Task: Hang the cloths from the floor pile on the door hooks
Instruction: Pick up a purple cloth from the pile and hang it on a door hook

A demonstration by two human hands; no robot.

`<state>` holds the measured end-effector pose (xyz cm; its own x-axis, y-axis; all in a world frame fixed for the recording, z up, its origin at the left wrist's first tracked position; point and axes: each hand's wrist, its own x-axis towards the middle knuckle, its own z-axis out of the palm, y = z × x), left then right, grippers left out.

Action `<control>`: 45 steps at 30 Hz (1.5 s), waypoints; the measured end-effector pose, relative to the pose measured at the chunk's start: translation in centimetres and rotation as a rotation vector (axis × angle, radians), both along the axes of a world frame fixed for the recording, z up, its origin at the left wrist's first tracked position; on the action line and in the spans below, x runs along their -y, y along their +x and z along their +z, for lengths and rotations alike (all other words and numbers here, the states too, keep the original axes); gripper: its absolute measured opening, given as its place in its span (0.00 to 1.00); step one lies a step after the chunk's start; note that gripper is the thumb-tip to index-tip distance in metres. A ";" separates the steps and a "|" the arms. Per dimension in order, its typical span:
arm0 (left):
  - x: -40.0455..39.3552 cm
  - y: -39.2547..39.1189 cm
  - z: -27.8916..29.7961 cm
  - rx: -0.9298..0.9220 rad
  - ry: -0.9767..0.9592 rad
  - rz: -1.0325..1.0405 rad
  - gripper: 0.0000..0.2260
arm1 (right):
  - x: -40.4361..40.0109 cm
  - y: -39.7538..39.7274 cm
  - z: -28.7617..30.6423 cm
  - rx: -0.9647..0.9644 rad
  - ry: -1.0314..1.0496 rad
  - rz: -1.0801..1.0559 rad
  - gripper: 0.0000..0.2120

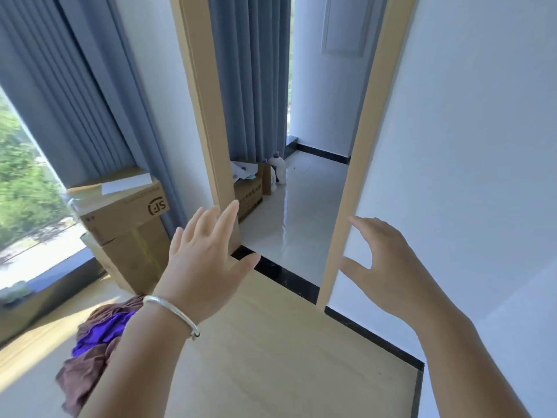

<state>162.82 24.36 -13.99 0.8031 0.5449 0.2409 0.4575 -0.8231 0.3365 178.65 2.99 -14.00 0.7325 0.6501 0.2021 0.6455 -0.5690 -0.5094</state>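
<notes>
Hands first: both are raised in front of a doorway and neither holds anything. The left hand [208, 260] sits near the middle of the view, back toward the camera, fingers straight and spread apart, with a silver bangle [173, 315] round its wrist. Its fingertips overlap the left door jamb [208, 116] in the picture; whether they touch it I cannot tell. The right hand [382, 260] is at about 3 o'clock from the left one, fingers loosely bent and apart, thumb out, lying over the white wall [482, 146] just beside the right door jamb [361, 146]; contact with either cannot be judged.

The cloth pile [90, 351] lies on the pale wood floor [271, 357] at about 8 o'clock, partly hidden behind the left forearm. It is brown fabric with a bright purple piece on top, well apart from both hands.

At 10 o'clock from the pile, stacked cardboard boxes [126, 227] stand against grey-blue curtains [75, 101], beside a window [24, 191] showing greenery. A black threshold strip [286, 276] crosses the doorway at floor level. Beyond it, at 12 o'clock, a glossy tiled floor [301, 206] carries another open box [248, 194] with papers and a white bottle [278, 167] next to more curtain. No hooks show in this view.
</notes>
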 end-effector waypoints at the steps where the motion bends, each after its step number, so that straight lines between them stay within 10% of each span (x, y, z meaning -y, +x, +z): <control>1: -0.5 0.8 0.2 -0.008 0.006 0.041 0.35 | -0.8 1.6 0.1 0.003 0.011 0.033 0.30; 16: -9.5 2.9 -0.7 -0.035 -0.067 0.482 0.36 | -19.1 10.1 -1.2 -0.053 -0.037 0.480 0.31; 45: -43.1 -12.8 -14.1 -0.089 -0.394 1.214 0.35 | -70.3 -1.8 -13.2 -0.025 -0.441 1.209 0.31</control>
